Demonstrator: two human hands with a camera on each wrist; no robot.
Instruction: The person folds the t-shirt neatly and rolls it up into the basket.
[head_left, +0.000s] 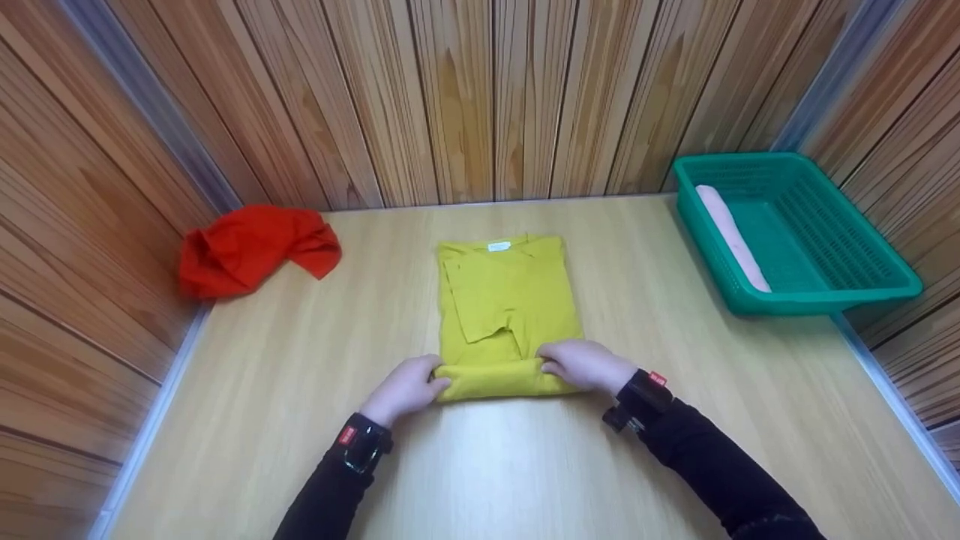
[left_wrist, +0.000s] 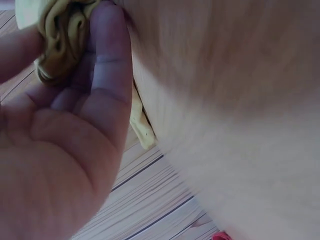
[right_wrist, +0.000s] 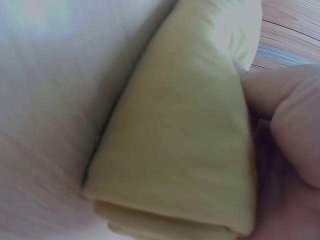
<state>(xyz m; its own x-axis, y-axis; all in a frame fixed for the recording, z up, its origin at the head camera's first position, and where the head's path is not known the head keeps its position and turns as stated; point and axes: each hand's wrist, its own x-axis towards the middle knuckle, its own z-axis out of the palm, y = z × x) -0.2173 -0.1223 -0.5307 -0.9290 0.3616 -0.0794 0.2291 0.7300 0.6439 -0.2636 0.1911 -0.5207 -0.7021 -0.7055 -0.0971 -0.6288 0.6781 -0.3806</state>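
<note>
A mustard-yellow T-shirt (head_left: 525, 289) lies on the table with its sides folded in and a white label at the far neckline. Its near end is turned up into a thick roll across the full width. At the left end of that roll, my left hand (head_left: 405, 388) grips the cloth; the left wrist view shows bunched layers (left_wrist: 65, 42) between thumb and fingers. My right hand (head_left: 589, 365) holds the roll's other end, and in the right wrist view the rolled shirt (right_wrist: 175, 130) lies beside the thumb, with the other fingers partly hidden.
A crumpled red cloth (head_left: 255, 251) rests at the back left by the wall. In the back right corner stands a green plastic basket (head_left: 840, 296) with a rolled pale pink cloth (head_left: 731, 236) along its left side. Wood-patterned panels (head_left: 465, 105) enclose the table's back and sides.
</note>
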